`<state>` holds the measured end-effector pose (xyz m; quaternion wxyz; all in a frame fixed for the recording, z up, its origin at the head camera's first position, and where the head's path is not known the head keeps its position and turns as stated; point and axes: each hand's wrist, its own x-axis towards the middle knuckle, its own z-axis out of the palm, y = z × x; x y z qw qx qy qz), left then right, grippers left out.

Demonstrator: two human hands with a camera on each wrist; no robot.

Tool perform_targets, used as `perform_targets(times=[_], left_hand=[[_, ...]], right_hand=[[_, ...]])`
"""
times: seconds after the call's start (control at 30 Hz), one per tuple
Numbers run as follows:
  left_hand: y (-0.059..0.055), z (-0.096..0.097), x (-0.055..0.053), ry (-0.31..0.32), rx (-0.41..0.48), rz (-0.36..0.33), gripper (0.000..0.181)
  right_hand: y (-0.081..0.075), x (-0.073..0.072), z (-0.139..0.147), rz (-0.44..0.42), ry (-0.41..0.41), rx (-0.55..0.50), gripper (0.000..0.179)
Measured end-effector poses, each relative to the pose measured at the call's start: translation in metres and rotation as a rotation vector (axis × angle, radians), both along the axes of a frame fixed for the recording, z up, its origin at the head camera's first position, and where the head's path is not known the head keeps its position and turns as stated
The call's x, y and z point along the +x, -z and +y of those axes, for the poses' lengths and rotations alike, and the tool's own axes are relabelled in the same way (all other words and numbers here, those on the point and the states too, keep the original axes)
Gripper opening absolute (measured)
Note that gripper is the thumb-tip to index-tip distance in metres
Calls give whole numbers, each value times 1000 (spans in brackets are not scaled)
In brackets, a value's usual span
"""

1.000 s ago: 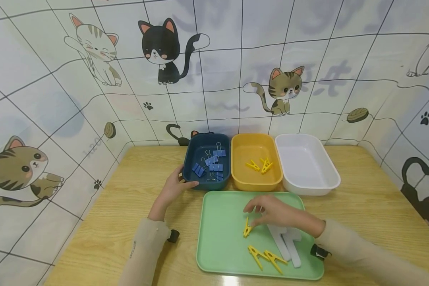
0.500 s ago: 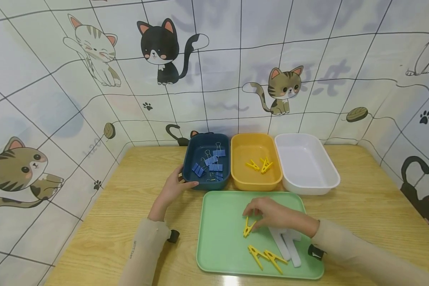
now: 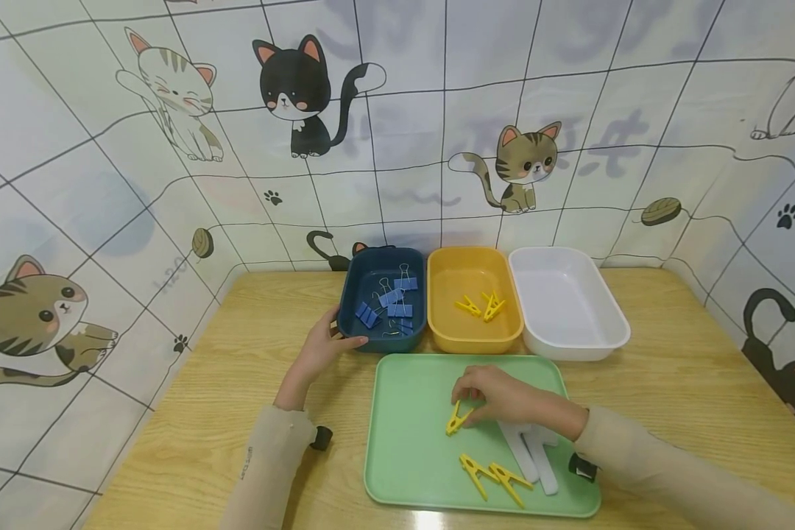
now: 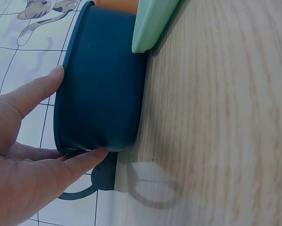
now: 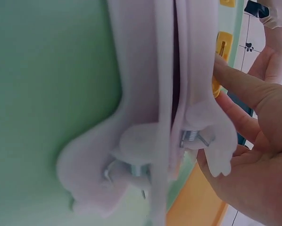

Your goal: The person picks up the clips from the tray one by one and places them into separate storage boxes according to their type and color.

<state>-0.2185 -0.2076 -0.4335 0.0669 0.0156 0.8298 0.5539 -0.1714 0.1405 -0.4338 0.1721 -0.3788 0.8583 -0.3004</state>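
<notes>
At lower centre, I see the right hand (image 3: 497,394) pinching a yellow clothespin (image 3: 458,420) over the green tray (image 3: 407,434); left of centre, the left hand (image 3: 321,349) rests extended fingers against the blue bin (image 3: 392,345). I judge this a pick-up, calling next for lifting clear of the white clips (image 3: 522,455).

- My head view is bright, evenly lit and mostly crisp, with white glare on the wooden table (image 3: 676,361) at the bottom.
- Wide-angle stretch skews the wall (image 3: 411,184) toward the sides.
- My left wrist view is dimmer, the blue bin (image 4: 101,80) shaded.
- At my right wrist, the close white clips (image 5: 141,61) blur.
</notes>
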Motion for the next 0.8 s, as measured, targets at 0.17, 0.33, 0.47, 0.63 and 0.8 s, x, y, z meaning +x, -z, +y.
perform_targets(times=[0.17, 0.33, 0.47, 0.63, 0.8], left_hand=[[0, 1, 1, 2, -3, 0, 89], [1, 1, 0, -5, -6, -6, 90], [2, 1, -1, -5, 1, -6, 89], [2, 1, -1, -3, 5, -3, 89], [1, 2, 0, -5, 6, -2, 89]], right_hand=[[3, -1, 1, 10, 10, -28, 24], [5, 0, 2, 49, 12, -40, 23], [5, 0, 2, 57, 23, -35, 22], [2, 1, 3, 44, 33, -24, 21], [-1, 1, 4, 49, 20, -43, 21]])
